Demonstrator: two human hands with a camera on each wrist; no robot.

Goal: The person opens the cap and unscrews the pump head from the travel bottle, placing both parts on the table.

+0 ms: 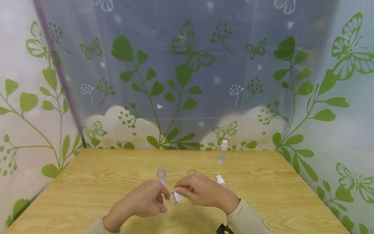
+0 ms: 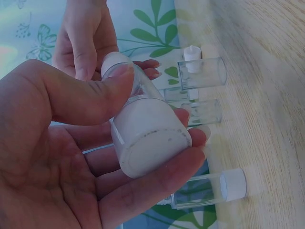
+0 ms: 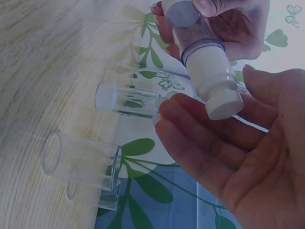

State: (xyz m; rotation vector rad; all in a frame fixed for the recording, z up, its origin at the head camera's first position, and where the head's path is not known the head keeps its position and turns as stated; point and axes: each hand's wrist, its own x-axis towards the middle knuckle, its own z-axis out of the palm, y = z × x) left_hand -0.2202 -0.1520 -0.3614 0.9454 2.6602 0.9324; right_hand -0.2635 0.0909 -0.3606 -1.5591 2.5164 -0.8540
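Note:
My left hand grips a clear pump bottle by its lower part, thumb on the clear wall and fingers under the white base. The bottle tilts, and its white pump top points toward my right hand. In the right wrist view, the right hand's fingers are relaxed and lightly bent beside the pump top, with the thumb apart. Whether they touch it I cannot tell. In the head view the right hand hides part of the bottle's top.
A clear bottle with a white base stands just beyond the left hand. Two clear open cylinders are near the right hand. A separate white pump stands behind it, and another bottle is at the table's back edge.

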